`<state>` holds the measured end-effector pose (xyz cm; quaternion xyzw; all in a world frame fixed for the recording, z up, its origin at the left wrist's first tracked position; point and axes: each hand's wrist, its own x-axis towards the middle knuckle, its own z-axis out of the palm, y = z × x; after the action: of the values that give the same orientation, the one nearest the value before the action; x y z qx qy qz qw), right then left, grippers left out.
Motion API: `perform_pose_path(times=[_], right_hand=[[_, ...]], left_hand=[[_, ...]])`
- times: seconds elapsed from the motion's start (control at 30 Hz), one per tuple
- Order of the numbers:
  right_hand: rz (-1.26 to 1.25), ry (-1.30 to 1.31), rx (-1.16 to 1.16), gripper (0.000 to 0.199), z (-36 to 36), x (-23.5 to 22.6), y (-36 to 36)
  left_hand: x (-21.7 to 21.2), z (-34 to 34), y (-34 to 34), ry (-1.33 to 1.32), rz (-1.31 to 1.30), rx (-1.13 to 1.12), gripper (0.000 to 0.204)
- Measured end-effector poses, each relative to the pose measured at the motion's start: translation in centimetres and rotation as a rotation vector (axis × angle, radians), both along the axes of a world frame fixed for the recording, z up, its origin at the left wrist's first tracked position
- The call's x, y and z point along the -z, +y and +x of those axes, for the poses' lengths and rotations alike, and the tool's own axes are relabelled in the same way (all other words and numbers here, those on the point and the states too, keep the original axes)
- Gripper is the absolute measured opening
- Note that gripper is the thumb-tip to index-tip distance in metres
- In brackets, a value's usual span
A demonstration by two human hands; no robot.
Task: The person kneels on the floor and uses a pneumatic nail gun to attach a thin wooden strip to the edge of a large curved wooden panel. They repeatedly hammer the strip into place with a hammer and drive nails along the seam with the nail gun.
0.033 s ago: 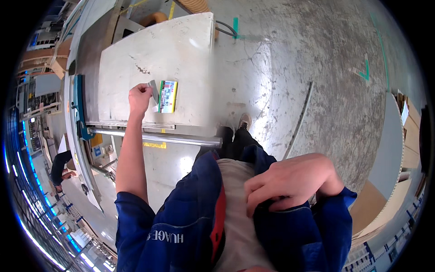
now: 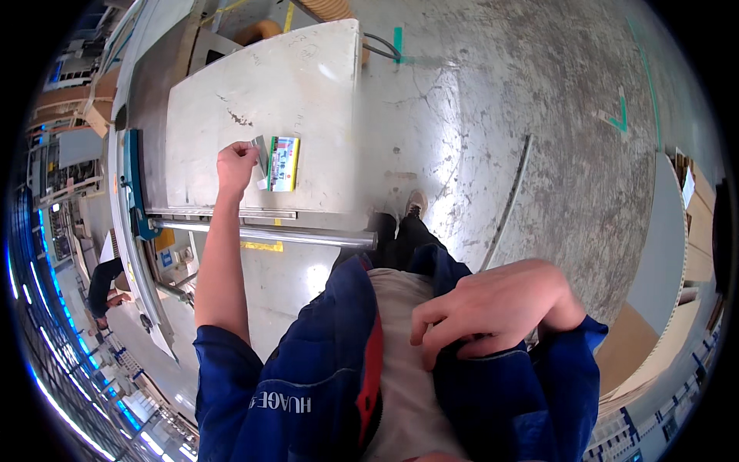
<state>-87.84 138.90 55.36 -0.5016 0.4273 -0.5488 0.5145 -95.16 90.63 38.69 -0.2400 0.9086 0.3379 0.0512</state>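
A worker in a blue jacket (image 2: 308, 400) stood at a pale metal table (image 2: 308, 85) on a workshop floor, the left hand (image 2: 235, 165) stretched out to the table's near half. Its fingers were curled together and pinching a small grey slip or tab (image 2: 258, 144) (too small to tell what it was), held just beside a small printed card or packet (image 2: 282, 163) with green, white and blue colouring, which lay flat near the table's front edge. The right hand (image 2: 493, 312) stayed well back from the table, pressed against the front of the jacket with its fingers bent and bunched into the cloth.

As far as could be judged, the work stood at an early or middle stage: the card was already laid on the table and the slip was in the fingers, but nothing showed the two joined or the card lifted away.

The tabletop was smooth, scuffed sheet metal with dark scratches and faint scribbles. A round steel bar (image 2: 269, 232) ran along the table's front edge, and a blue-green fitting (image 2: 132, 181) sat at its left end. To the table's right, the polished concrete floor (image 2: 493, 131) gleamed, cracked and marked with green tape (image 2: 618, 115).
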Motion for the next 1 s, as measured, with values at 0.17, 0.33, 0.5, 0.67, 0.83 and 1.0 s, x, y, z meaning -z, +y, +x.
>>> perform_pose_path(times=[0.17, 0.33, 0.5, 0.67, 0.83, 1.0], right_hand=[[-0.054, -0.048, 0.062, 0.015, 0.6, 1.0, 1.1], [-0.500, -0.335, 0.802, 0.012, 2.5, 0.3, 1.2], [-0.532, -0.186, 0.480, 0.009, 4.1, -0.9, -1.0], [-0.704, -0.224, 0.730, 0.023, 4.3, -0.8, -3.8], [-0.670, -0.263, 0.716, 0.019, 3.7, -1.1, -4.9], [-0.620, -0.357, 0.645, 0.020, 3.3, -1.2, -5.7]], left_hand=[[-0.4, -1.4, 0.9, -0.087, 0.097, -0.007, 0.023], [-1.2, -1.8, 0.7, 0.013, 0.124, -0.028, 0.024], [-4.1, -0.8, 0.9, 0.219, 0.184, -0.085, 0.028], [-5.2, 1.4, 2.4, 0.339, 0.396, -0.208, 0.028], [-3.7, 2.6, 0.1, 0.346, 0.391, -0.241, 0.028], [-1.1, 2.4, -6.0, 0.127, 0.310, -0.127, 0.030]])
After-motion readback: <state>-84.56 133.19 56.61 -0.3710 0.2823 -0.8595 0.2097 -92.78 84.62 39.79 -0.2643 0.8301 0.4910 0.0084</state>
